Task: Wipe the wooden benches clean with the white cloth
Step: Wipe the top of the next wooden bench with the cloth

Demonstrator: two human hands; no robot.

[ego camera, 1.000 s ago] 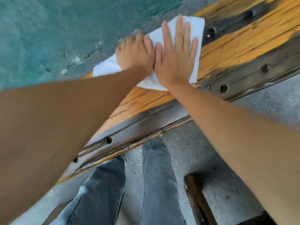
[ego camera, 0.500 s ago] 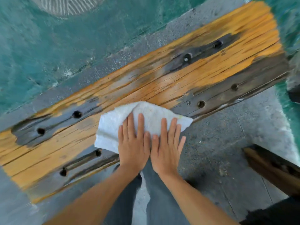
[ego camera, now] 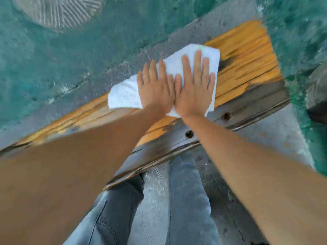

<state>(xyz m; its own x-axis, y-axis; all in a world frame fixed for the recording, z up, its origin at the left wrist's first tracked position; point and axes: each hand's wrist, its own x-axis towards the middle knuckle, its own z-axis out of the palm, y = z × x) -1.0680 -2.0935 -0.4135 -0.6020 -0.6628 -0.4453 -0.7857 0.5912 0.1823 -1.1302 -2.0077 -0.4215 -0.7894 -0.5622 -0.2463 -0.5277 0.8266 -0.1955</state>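
Observation:
A worn wooden bench [ego camera: 247, 68], orange with grey weathered patches and bolt holes, runs diagonally from lower left to upper right. The white cloth [ego camera: 123, 94] lies flat on its far half, reaching over the back edge. My left hand [ego camera: 155, 89] and my right hand [ego camera: 194, 87] press down on the cloth side by side, fingers straight and pointing away from me. Both forearms stretch out over the bench's near edge and hide much of its left part.
Grey concrete ground [ego camera: 265, 138] lies under and around the bench, with teal painted surface [ego camera: 70, 59] beyond it. My legs in grey jeans [ego camera: 185, 200] stand against the bench's near edge. A dark object [ego camera: 318, 96] sits at the far right.
Both hands have pushed the cloth from the near edge of the bench up to its far edge and toward the right end. The view has shifted with the reach.

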